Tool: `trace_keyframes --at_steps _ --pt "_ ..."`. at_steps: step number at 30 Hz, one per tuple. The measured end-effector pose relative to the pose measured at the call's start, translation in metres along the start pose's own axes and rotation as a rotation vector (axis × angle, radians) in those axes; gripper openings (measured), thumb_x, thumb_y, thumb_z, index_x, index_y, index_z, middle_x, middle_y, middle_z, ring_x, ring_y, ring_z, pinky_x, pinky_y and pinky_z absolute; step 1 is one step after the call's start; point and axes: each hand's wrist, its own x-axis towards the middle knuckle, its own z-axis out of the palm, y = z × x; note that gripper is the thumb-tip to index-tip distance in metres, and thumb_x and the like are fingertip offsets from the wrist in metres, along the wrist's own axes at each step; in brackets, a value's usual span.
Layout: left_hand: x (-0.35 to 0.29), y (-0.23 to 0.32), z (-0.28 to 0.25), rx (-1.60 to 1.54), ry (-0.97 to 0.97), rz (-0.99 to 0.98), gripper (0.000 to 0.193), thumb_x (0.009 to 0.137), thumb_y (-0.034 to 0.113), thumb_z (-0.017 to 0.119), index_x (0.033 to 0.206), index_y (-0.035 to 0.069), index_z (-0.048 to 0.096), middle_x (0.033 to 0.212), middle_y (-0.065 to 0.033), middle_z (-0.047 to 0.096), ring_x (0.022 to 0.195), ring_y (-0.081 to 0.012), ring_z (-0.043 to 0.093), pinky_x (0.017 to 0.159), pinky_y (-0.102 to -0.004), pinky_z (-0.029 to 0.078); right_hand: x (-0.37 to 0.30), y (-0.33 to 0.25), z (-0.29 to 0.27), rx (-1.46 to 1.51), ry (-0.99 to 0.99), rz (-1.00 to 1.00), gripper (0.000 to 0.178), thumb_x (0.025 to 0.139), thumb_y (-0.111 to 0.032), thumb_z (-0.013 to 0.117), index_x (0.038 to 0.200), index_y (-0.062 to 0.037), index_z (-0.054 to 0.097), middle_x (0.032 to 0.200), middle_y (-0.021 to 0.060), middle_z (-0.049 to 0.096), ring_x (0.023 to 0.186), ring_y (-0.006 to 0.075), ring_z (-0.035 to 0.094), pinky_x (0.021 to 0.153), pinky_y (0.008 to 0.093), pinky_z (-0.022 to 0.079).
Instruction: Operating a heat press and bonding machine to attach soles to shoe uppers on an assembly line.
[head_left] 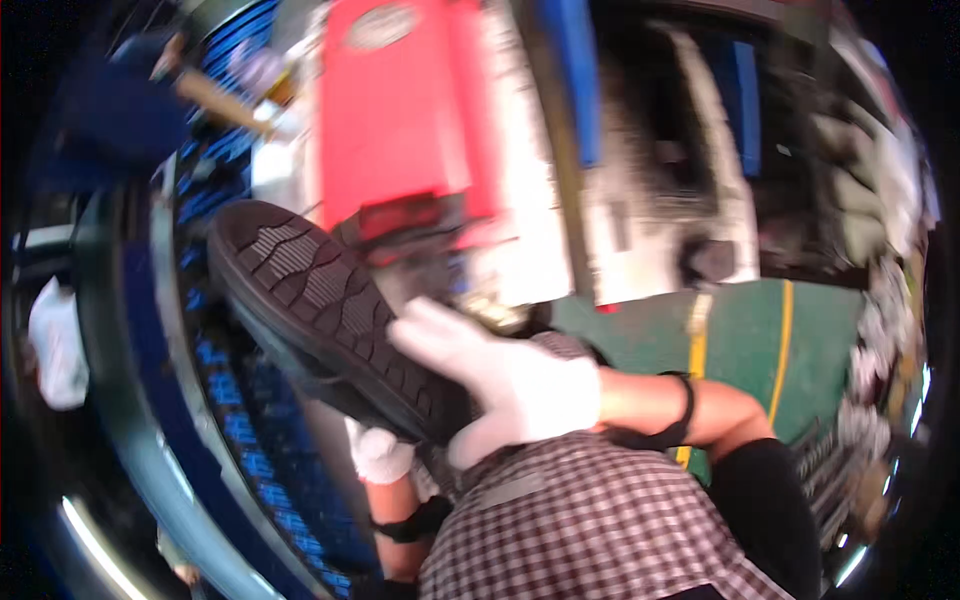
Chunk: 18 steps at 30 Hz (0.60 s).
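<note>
A dark shoe [315, 310] is tilted up in front of me, its patterned black sole facing me and its toe pointing to the upper left. My left hand [385, 456], in a white glove, grips it at the lower side near the heel; part of that hand is hidden behind the shoe. My right hand [530, 390], also white-gloved, is laid over the heel part of the sole. Its fingers are stretched out and the thumb stands apart from them.
Ahead stands a red machine [395, 110] with dark parts at its near end. A conveyor with blue slats [240, 425] runs along my left. Beyond it a co-worker's arm [225, 103] reaches in. Green floor [640, 335] with yellow lines lies to the right.
</note>
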Motion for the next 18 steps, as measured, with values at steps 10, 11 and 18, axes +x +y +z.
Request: trace_keyframes --at_steps 10,11,18 --pt "0.101 0.026 0.260 0.787 -0.377 0.302 0.117 0.090 0.031 0.080 0.175 0.006 0.004 0.176 -0.0287 0.025 0.164 -0.0402 0.028 0.133 -0.0502 0.019 -0.153 0.019 -0.185 0.088 0.844 0.223 0.091 0.087 -0.033 0.078 0.164 0.0024 0.043 0.162 0.0251 0.051 0.147 0.0275 0.053 0.123 0.0368 0.040" --pt "0.108 0.031 0.274 0.782 -0.383 0.358 0.115 0.090 0.031 0.081 0.175 0.006 0.007 0.175 -0.0288 0.028 0.163 -0.0395 0.029 0.133 -0.0498 0.021 -0.161 0.029 -0.207 -0.064 0.895 0.309 0.090 0.086 -0.036 0.078 0.162 -0.0002 0.046 0.159 0.0258 0.053 0.143 0.0301 0.057 0.121 0.0383 0.043" --pt "0.161 0.030 0.381 0.825 -0.556 0.769 0.088 0.101 0.037 0.073 0.170 0.003 0.030 0.168 -0.0245 0.042 0.158 -0.0370 0.039 0.131 -0.0489 0.030 -0.135 0.091 -0.316 -0.828 0.972 0.757 0.093 0.081 -0.058 0.078 0.163 -0.0245 0.049 0.138 0.0345 0.059 0.126 0.0456 0.066 0.106 0.0480 0.055"
